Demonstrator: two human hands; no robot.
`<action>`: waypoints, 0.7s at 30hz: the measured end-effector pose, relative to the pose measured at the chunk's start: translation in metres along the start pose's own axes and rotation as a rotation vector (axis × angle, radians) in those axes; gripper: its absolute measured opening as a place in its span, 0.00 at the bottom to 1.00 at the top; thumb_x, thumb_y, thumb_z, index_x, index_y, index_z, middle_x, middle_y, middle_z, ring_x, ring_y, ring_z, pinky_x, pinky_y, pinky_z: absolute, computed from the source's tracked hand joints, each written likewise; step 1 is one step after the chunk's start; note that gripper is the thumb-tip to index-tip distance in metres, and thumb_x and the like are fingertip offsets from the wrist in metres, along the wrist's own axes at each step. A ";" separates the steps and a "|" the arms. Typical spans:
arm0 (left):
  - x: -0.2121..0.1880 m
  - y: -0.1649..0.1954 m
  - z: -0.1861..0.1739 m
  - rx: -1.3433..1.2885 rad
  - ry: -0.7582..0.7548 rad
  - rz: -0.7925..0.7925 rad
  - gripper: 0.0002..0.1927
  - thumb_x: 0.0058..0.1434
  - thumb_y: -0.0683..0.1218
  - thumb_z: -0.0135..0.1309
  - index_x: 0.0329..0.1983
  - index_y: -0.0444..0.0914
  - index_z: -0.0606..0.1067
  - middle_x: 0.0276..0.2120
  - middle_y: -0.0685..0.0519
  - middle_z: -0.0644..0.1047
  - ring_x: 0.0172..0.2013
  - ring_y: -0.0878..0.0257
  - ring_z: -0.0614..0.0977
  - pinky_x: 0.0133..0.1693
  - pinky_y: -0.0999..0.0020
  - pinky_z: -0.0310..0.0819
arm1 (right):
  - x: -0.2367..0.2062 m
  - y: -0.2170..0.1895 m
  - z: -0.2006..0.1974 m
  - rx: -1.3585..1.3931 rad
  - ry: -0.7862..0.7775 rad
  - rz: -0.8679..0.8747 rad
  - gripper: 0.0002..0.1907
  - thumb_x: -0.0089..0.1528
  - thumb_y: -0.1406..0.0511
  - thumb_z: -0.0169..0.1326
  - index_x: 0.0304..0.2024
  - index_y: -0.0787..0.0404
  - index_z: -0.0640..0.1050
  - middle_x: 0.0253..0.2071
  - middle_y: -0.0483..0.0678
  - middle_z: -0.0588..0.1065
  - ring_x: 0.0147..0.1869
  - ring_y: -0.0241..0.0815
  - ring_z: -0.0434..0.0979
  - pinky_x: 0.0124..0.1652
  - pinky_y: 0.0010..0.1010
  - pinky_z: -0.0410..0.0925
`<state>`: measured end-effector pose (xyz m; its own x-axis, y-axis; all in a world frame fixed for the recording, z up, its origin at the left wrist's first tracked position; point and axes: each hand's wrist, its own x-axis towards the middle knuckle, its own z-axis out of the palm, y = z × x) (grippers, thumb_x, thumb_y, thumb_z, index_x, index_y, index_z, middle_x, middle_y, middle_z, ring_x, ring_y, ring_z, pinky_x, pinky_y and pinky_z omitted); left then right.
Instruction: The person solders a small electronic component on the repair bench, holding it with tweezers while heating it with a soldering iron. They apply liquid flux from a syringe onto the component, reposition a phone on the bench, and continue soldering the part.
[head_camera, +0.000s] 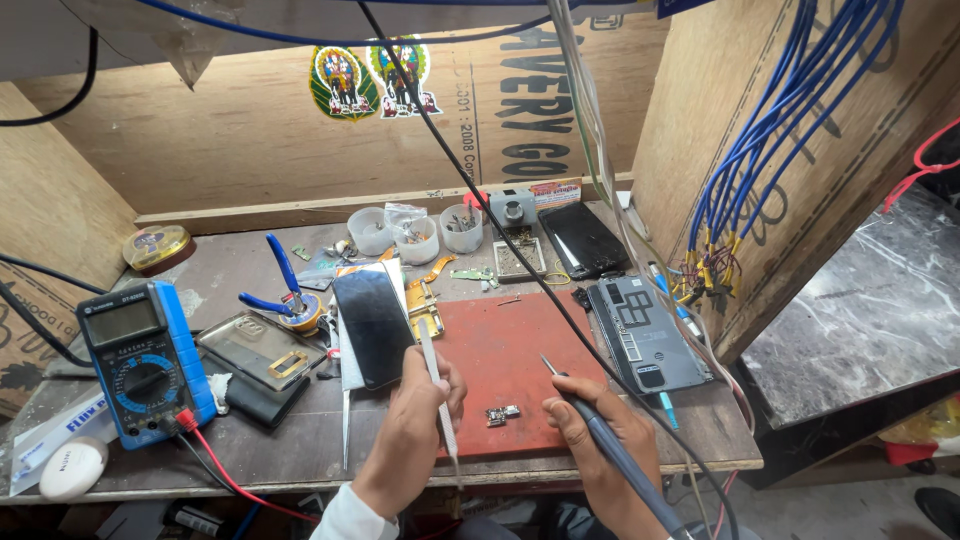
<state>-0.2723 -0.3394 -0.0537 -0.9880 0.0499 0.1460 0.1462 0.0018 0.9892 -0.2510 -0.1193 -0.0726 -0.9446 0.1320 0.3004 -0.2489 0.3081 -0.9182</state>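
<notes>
Wooden tabletop (250, 450) boxed in by plywood walls, cluttered from edge to edge. Red work mat (510, 350) lying at its front centre. Grey opened phone body (645, 335) just right of the mat, a black phone (373, 325) face-up just left of it, another dark phone (582, 240) further back. Blue multimeter (140, 360) at far left, its red lead trailing off the front edge. Blue-handled pliers (280, 285) resting behind a clear phone case (262, 348). Three small white cups (418, 238) in a row near the back wall.

Left hand (410, 430) over the mat's left edge, fingers pinched shut on slim metal tweezers (436, 385) standing nearly upright. Right hand (600, 440) at the mat's front right corner, fingers wrapped around a grey soldering iron (600, 430), tip raised and aimed up-left over the mat. Tiny circuit part (502, 414) lying on the mat between both hands, touched by neither tool.
</notes>
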 end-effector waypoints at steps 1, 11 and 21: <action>-0.007 0.000 0.008 -0.166 -0.026 -0.028 0.07 0.63 0.40 0.37 0.43 0.36 0.62 0.29 0.50 0.69 0.28 0.63 0.69 0.29 0.67 0.67 | -0.004 0.001 -0.008 0.014 0.004 -0.021 0.16 0.61 0.62 0.58 0.49 0.62 0.81 0.31 0.48 0.85 0.36 0.35 0.87 0.37 0.24 0.77; -0.066 -0.006 0.075 -0.268 0.245 0.237 0.19 0.69 0.39 0.45 0.62 0.37 0.60 0.40 0.49 0.75 0.43 0.61 0.82 0.47 0.62 0.84 | -0.049 0.016 -0.079 0.167 -0.066 0.033 0.19 0.65 0.62 0.50 0.56 0.62 0.78 0.37 0.50 0.84 0.40 0.36 0.85 0.43 0.27 0.77; -0.107 -0.021 0.075 -0.246 0.208 0.194 0.11 0.69 0.38 0.46 0.53 0.36 0.63 0.40 0.49 0.75 0.45 0.60 0.84 0.49 0.63 0.86 | -0.086 0.018 -0.075 0.083 -0.068 0.050 0.14 0.62 0.65 0.58 0.48 0.63 0.81 0.31 0.46 0.84 0.35 0.31 0.84 0.36 0.22 0.74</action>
<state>-0.1662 -0.2697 -0.0906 -0.9356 -0.1781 0.3047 0.3406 -0.2288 0.9120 -0.1585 -0.0545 -0.0956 -0.9678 0.0802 0.2386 -0.2159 0.2229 -0.9506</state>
